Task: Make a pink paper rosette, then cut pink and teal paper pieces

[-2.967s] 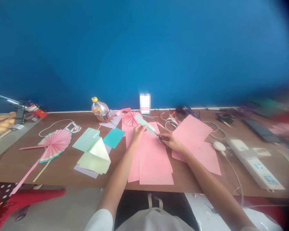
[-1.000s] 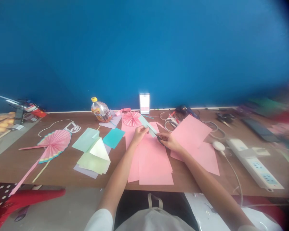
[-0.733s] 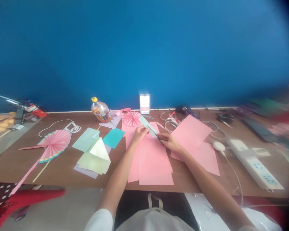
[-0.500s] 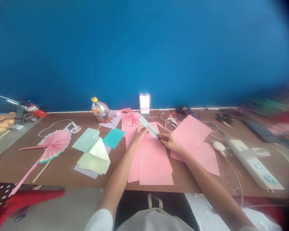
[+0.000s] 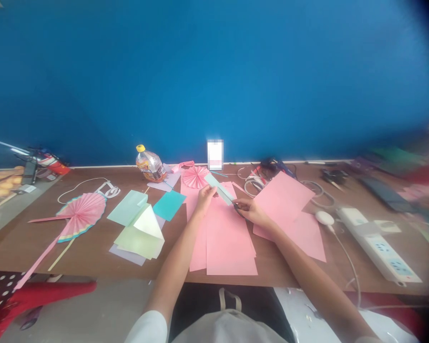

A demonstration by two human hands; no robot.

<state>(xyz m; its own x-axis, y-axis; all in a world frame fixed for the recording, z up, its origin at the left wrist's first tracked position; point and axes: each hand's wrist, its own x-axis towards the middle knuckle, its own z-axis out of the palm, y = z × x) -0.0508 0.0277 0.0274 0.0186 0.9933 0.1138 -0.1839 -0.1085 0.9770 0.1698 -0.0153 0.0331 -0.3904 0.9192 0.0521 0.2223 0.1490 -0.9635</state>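
My left hand (image 5: 206, 198) pinches the edge of a narrow pale blue paper strip (image 5: 216, 185), which slants down to the right. Scissors (image 5: 237, 206) with dark handles sit in my right hand (image 5: 250, 210), their blades at the strip's lower right end. How far apart the blades are is too small to tell. Under both hands lie overlapping pink paper sheets (image 5: 230, 247). Just behind them a pleated pink paper rosette (image 5: 196, 176) rests on the table.
Left are a pink paper fan (image 5: 82, 212), pale green sheets (image 5: 139, 240), a teal sheet (image 5: 169, 205) and a plastic bottle (image 5: 150, 166). Right are more pink sheets (image 5: 282, 195), a white power strip (image 5: 382, 247), a white charger (image 5: 324, 217) and cables. A white phone-like rectangle (image 5: 215, 155) stands at the wall.
The paper strip and my left hand have shifted very slightly to the left. My right hand stays almost in place with the scissors; everything else on the table looks unchanged.
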